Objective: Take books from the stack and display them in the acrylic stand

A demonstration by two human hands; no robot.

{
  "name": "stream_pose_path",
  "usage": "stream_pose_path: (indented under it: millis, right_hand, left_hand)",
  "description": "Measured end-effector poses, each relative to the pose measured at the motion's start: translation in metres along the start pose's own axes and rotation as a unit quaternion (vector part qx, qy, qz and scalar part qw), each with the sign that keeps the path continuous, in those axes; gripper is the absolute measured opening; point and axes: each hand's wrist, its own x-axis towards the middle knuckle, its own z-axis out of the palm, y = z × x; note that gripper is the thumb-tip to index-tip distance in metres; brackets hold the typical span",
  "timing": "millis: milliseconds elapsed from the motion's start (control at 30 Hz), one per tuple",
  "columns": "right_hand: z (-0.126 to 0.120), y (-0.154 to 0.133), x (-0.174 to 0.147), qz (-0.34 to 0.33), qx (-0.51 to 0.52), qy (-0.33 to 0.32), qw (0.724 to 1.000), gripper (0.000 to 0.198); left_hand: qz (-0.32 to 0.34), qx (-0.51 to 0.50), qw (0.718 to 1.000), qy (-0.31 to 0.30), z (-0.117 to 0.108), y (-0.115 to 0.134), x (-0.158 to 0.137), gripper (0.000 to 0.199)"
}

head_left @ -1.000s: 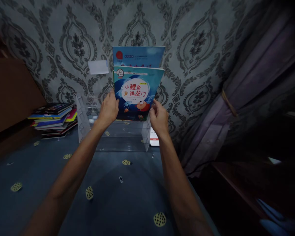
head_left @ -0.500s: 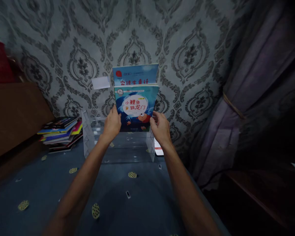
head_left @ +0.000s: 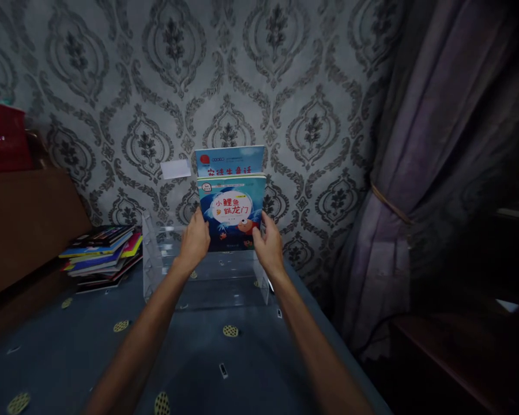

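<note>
A picture book (head_left: 223, 229) with a blue-green cover, a white oval title and an orange-red fish stands upright in front of me. Behind it rises a taller blue book (head_left: 230, 158), only its top part showing. Both are at a clear acrylic tiered rack (head_left: 218, 295); whether the front book's bottom edge rests in a tier I cannot tell. My left hand (head_left: 195, 237) grips the front book's left edge, its fingertips partly hidden. At the right edge, my right hand (head_left: 269, 245) holds the same book, thumb on the cover and fingers behind.
A pile of books (head_left: 101, 256) lies left of the rack, beside a brown box (head_left: 30, 222) with a red item (head_left: 4, 138) on top. A white label (head_left: 175, 169) shows near the patterned wall. A tied purple curtain (head_left: 389, 230) hangs at the right, past the edge of the blue tablecloth (head_left: 194, 363).
The view has tilted up, so the scene sits lower. My right thumb has come onto the front book's cover at its lower right. My left hand remains at the left edge.
</note>
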Motion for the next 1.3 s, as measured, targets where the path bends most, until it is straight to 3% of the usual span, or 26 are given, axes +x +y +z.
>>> stream_pose_path:
  millis: [200,767,933,1067,1300]
  right_hand:
    - [0.004,0.001,-0.001,0.014,0.024,0.013,1.0,0.054]
    - [0.008,-0.001,-0.001,0.036,0.044,0.034,0.998,0.053]
    - [0.002,-0.004,0.001,0.036,0.055,0.008,0.998,0.049]
    - [0.0,-0.004,0.017,0.037,0.082,0.022,0.996,0.048]
    - [0.009,-0.016,0.058,0.009,0.156,0.0,0.988,0.049]
  left_hand:
    - [0.005,-0.001,1.0,0.009,0.001,0.0,0.0,0.049]
    - [-0.003,-0.004,0.999,-0.034,-0.01,0.004,0.003,0.043]
    - [0.016,0.016,0.999,-0.035,-0.018,0.001,0.004,0.035]
    - [0.036,0.019,0.999,0.009,-0.026,0.003,0.014,0.033]
    - [0.037,-0.121,0.992,0.029,-0.012,0.003,0.027,0.039]
